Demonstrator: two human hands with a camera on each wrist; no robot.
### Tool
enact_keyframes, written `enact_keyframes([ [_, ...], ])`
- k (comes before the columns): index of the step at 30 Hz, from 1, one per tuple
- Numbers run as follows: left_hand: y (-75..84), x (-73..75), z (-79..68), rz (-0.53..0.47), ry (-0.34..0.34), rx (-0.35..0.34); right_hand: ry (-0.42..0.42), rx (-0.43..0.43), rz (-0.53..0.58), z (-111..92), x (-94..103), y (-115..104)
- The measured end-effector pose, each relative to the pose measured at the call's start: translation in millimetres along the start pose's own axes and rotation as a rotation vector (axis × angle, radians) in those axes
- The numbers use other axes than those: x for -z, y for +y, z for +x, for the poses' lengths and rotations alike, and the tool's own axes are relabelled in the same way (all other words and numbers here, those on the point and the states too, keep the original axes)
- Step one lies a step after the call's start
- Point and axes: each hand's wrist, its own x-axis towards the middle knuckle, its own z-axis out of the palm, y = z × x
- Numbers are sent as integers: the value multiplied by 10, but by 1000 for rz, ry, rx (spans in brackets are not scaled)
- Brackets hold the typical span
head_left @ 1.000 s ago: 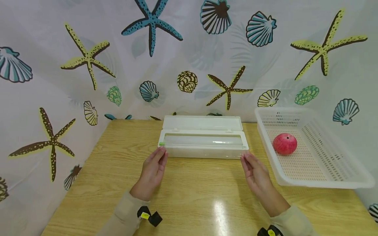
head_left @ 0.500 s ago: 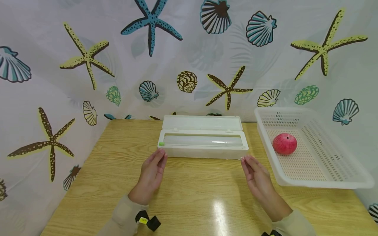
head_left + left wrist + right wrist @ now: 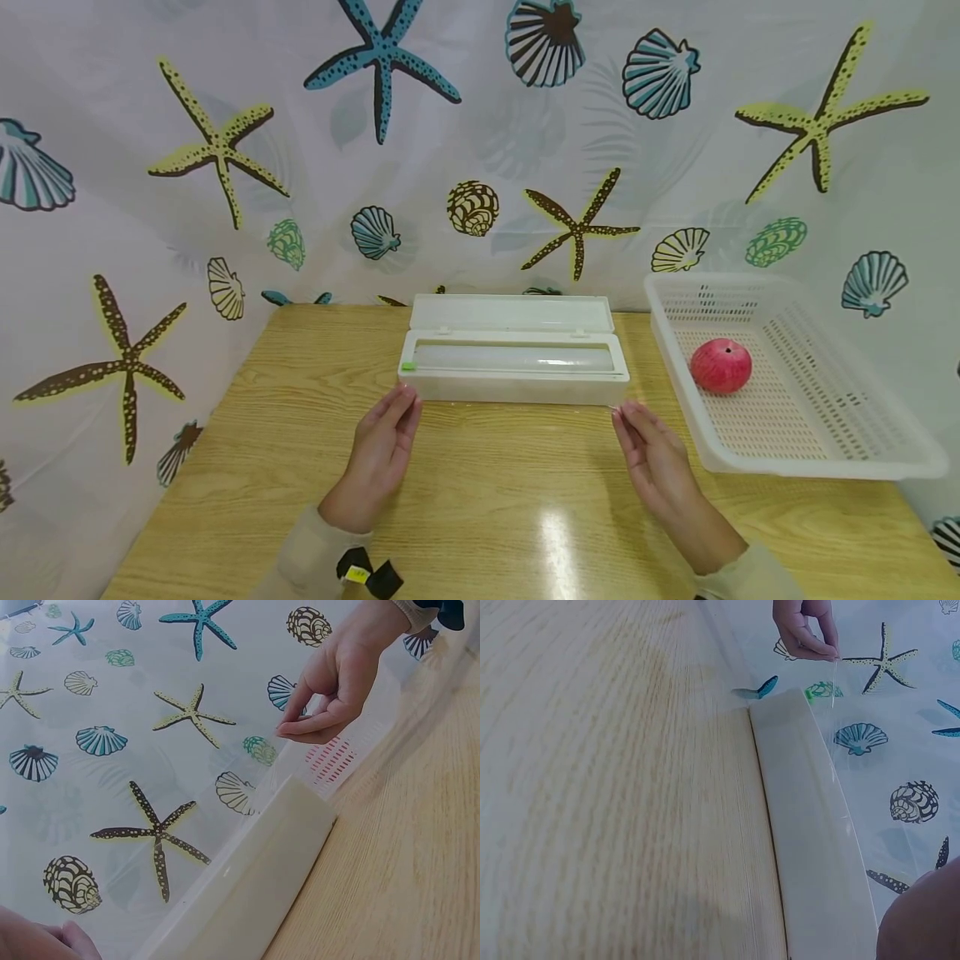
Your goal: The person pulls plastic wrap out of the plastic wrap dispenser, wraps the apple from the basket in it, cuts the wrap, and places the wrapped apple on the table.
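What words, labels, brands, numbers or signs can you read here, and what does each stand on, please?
None can be read.
Yellow label on the left wrist gear: any marks are too small to make out.
Box, basket, fruit: no lettering visible.
Cloth: sea-life prints, no words.

Room up the middle, a wall at the far end!
Bare tabletop [image 3: 510, 492] runs between left hand [image 3: 377, 458] and right hand [image 3: 663, 467]; clear film [image 3: 834, 712] spans the gap, barring the way ahead; just beyond sits the white box [image 3: 517, 389], lid [image 3: 513, 313] raised; tabletop lies free to its left; on the right, the basket [image 3: 832, 467] blocks passage.
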Motion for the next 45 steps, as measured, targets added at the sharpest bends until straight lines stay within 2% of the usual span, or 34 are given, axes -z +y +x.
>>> enact_keyframes([
  [11, -6, 16, -36, 24, -2, -17, -50, 66, -88, -55, 22, 21],
  [20, 0, 33, -87, 72, 5, -41, -46, 115, -151, -92, 13, 32],
  [28, 5, 43, -118, 77, 7, -42, -79, 149, -208, -138, 37, 24],
  [45, 37, 51, -215, 73, -14, -30, -106, 137, -220, -230, 33, -10],
])
